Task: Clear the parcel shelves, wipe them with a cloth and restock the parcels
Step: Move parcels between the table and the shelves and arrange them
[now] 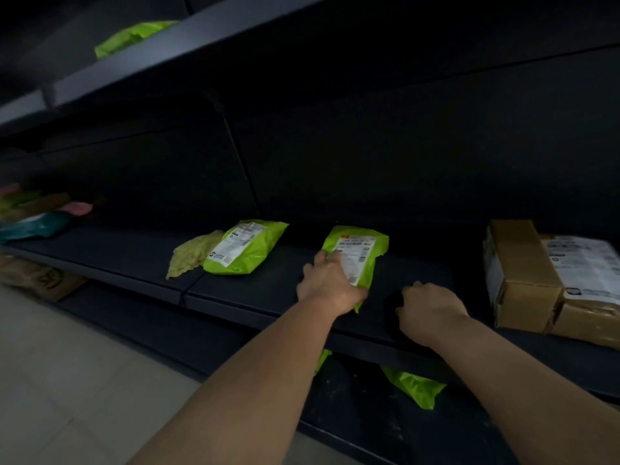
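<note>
On the dark middle shelf (268, 290) lies a lime-green parcel (360, 250) with a white label. My left hand (330, 283) grips its near left edge. My right hand (431, 312), fingers curled, rests on a black object (391, 313) at the shelf's front edge; what that object is I cannot tell. A second lime-green parcel (246, 248) lies further left, beside a crumpled yellowish cloth (193, 253).
Two brown cardboard boxes (516, 273) with a labelled one (590, 286) stand at the right. Mixed coloured parcels (37, 213) pile at the far left. Green parcels lie on the lower shelf (416, 385) and the upper shelf (129, 36). A cardboard box (43, 276) sits on the pale floor.
</note>
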